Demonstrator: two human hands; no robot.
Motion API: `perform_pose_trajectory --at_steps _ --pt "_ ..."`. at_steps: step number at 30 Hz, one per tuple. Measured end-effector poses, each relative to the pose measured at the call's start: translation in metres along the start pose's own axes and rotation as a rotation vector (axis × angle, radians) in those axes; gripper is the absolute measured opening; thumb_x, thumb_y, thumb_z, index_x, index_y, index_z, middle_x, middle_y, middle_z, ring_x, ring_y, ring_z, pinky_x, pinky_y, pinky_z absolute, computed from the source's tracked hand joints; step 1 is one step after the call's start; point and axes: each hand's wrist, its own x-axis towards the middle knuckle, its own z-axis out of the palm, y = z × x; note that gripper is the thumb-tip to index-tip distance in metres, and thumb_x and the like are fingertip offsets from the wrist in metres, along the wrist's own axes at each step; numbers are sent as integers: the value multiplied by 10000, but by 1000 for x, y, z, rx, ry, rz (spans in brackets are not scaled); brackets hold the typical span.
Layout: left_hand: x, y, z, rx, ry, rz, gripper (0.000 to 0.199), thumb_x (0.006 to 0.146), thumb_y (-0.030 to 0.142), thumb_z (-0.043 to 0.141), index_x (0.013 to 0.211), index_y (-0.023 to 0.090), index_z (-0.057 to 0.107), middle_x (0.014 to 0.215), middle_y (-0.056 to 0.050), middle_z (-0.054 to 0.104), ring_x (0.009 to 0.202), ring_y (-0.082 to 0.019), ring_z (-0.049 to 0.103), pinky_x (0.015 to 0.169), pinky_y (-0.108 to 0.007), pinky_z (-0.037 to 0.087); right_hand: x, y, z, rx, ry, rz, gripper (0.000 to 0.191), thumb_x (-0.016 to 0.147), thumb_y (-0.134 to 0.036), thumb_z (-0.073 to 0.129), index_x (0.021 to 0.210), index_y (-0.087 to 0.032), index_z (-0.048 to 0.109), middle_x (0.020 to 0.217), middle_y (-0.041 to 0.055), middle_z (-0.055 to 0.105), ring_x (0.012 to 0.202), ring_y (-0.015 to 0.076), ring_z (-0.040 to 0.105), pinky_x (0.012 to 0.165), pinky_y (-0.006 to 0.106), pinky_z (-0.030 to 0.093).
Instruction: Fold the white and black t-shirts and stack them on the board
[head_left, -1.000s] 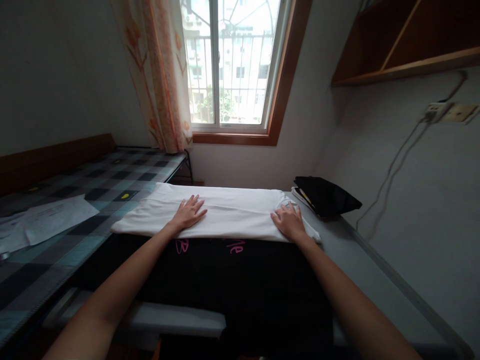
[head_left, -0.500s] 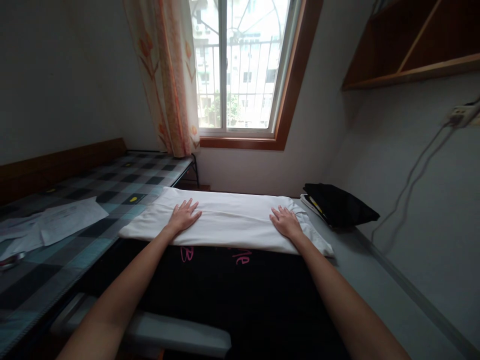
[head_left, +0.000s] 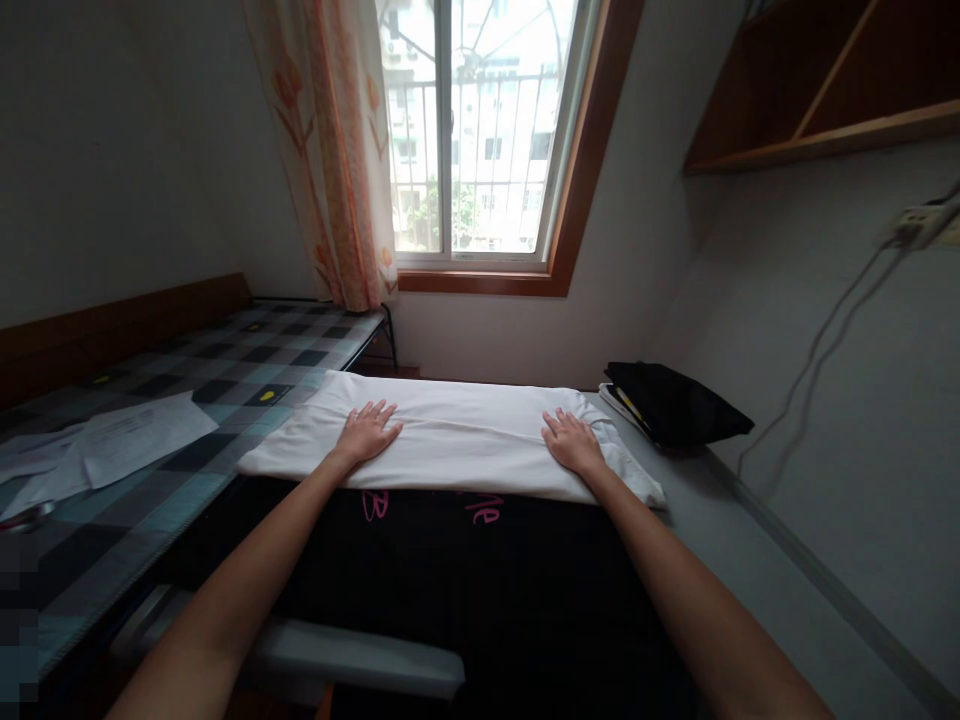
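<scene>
White cloth (head_left: 465, 410), folded flat, bordering black fabric with pink lettering (head_left: 480, 570) on its near side; upon it the person's left hand (head_left: 368, 432) and right hand (head_left: 573, 440) lie palm-down, fingers moderately spread, gripping nothing.

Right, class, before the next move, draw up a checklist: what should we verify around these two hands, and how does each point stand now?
1. Left hand flat on the white fabric, fingers spread: ok.
2. Right hand flat on the same fabric, nearer its right end: ok.
3. White fabric free of creases: not ok, it is wrinkled beside the right hand.
4. Pink lettering on the black fabric fully uncovered: not ok, the white edge cuts it off.
5. Papers apart from the white fabric: ok.
6. Underside of the white fabric lying smooth: cannot tell, hidden.
</scene>
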Motion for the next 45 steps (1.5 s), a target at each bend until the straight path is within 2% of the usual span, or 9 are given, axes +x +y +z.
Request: perform_pose_trajectory --at_steps 9,28,33,36,40,43,45 --pt "-25 4 -1 13 5 12 648 941 566 283 1487 228 372 1567 -92 315 1446 -302 255 1146 -518 200 -26 3 2 -26 19 -5 552 982 -398 268 1492 -221 383 1571 96 309 1436 246 277 1159 437 185" --pt "-85 18 -2 -12 12 65 644 937 567 301 1489 243 369 1570 -81 310 1456 -302 232 1151 -508 185 -103 18 3 -121 78 -16 549 976 -379 271 1486 -222 400 1550 101 351 1420 263 317 1141 445 239" --pt "-101 20 -6 -10 15 116 633 933 576 313 1476 259 391 1556 -81 343 1440 -302 272 1143 -486 212 -129 24 3 -124 94 -8 551 965 -376 291 1479 -217 412 1543 103 363 1417 265 324 1140 452 246" --pt "-98 17 -10 -21 40 144 578 928 587 344 1413 298 466 1510 -77 425 1388 -300 360 1115 -491 253 -136 25 2 -127 93 -11 550 960 -373 300 1476 -221 416 1542 96 367 1418 263 321 1136 452 251" --pt "-75 17 -14 -35 109 131 449 953 534 339 1254 305 581 1353 -88 570 1254 -291 489 1064 -493 308 -132 23 -9 -111 113 -19 519 949 -410 351 1409 -225 505 1473 108 468 1344 276 418 1099 443 291" --pt "-48 24 -10 -42 139 94 445 962 514 329 1230 270 587 1356 -106 553 1263 -289 476 1054 -487 324 -116 22 -21 -63 162 -59 451 956 -457 364 1232 -233 641 1303 103 606 1179 270 540 1043 422 335" --pt "-30 29 -6 -50 149 65 465 968 509 315 1256 252 574 1393 -113 522 1303 -281 440 1069 -484 314 -100 23 -27 -32 179 -85 425 969 -449 355 1122 -226 684 1209 97 646 1105 257 570 1010 404 353"
